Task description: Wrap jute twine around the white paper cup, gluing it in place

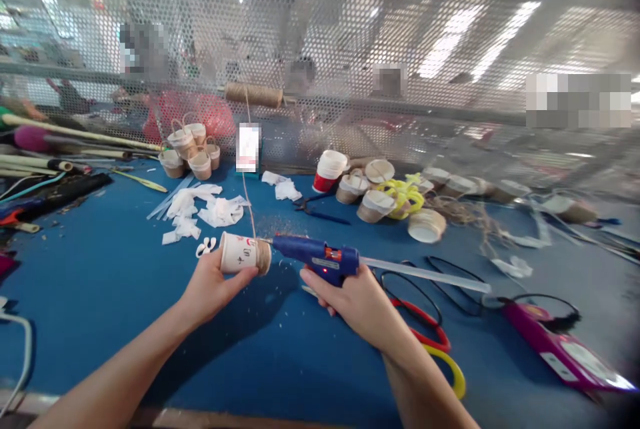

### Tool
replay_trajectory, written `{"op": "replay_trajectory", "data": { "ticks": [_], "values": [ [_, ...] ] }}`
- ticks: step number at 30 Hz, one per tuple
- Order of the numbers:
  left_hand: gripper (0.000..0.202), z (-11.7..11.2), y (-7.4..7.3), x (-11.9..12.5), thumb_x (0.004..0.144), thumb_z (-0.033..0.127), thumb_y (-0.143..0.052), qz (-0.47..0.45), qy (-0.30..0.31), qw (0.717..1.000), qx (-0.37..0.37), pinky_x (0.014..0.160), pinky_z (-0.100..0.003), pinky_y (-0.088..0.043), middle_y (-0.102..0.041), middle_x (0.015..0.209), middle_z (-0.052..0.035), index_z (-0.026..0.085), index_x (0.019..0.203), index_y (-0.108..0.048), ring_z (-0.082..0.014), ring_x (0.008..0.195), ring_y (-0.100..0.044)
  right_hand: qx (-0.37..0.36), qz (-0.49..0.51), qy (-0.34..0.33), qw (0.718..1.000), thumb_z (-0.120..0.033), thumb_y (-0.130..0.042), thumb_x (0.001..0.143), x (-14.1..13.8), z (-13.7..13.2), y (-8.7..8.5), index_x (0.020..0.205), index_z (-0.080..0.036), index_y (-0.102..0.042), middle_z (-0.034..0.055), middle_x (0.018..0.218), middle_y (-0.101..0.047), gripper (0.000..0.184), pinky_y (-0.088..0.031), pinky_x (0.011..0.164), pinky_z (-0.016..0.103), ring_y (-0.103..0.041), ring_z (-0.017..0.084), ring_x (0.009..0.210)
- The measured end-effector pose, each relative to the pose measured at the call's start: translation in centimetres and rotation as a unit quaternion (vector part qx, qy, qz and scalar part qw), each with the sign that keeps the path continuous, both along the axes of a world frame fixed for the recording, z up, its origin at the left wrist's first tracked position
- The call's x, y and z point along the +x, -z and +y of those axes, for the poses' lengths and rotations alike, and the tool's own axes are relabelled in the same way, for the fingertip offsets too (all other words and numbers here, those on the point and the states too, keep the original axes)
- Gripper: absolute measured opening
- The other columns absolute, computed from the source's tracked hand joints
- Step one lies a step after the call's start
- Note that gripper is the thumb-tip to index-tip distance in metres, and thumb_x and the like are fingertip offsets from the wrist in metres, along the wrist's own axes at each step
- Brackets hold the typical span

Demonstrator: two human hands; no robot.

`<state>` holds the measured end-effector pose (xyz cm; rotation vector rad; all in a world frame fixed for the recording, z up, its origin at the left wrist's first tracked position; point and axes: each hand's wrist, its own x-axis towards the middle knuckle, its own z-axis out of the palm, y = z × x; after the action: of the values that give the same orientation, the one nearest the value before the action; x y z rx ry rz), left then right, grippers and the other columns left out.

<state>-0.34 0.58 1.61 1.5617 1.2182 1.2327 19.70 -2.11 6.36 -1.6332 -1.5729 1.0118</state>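
My left hand (pixel 213 285) is closed around a white paper cup (pixel 243 253) held on its side, its right end wrapped in brown twine. A strand of twine (pixel 247 169) runs up from the cup to a twine spool (pixel 253 95) on the mesh wall. My right hand (pixel 350 299) grips a blue hot glue gun (pixel 320 259). Its nozzle touches the twine-wrapped end of the cup. A clear glue stick (pixel 425 273) sticks out of the gun's back to the right.
A blue table (pixel 125 295) carries torn white paper scraps (pixel 200 212), several twine-wrapped cups (pixel 193 149) at back left and more (pixel 380 199) at back right with yellow cord (pixel 403 195). Red and yellow scissors (pixel 435 342) and a purple tool (pixel 555 345) lie right. People sit behind the mesh.
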Motion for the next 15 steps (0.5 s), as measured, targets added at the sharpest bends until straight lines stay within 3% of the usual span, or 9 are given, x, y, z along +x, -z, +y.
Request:
{"op": "replay_trajectory", "data": {
  "ticks": [8, 15],
  "values": [
    [0.016, 0.00, 0.29, -0.31, 0.065, 0.023, -0.065, 0.035, 0.026, 0.998, 0.041, 0.067, -0.032, -0.056, -0.073, 0.081, -0.0090, 0.014, 0.078, -0.067, -0.0208, 0.070, -0.067, 0.086, -0.053, -0.018, 0.995, -0.033, -0.060, 0.069, 0.08, -0.11, -0.03, 0.063, -0.024, -0.056, -0.0024, 0.048, -0.053, 0.011, -0.042, 0.049, 0.030, -0.054, 0.018, 0.053],
    [0.022, 0.07, 0.49, -0.56, 0.067, 0.024, -0.066, 0.046, 0.035, 0.997, 0.042, 0.070, -0.031, -0.055, -0.072, 0.084, -0.0091, 0.014, 0.087, -0.067, -0.0202, 0.071, -0.067, 0.090, -0.065, -0.022, 0.994, -0.033, -0.060, 0.069, 0.22, -0.19, 0.34, 0.065, -0.024, -0.056, -0.0025, 0.049, -0.054, 0.011, -0.041, 0.048, 0.029, -0.052, 0.017, 0.052]
  ]
}}
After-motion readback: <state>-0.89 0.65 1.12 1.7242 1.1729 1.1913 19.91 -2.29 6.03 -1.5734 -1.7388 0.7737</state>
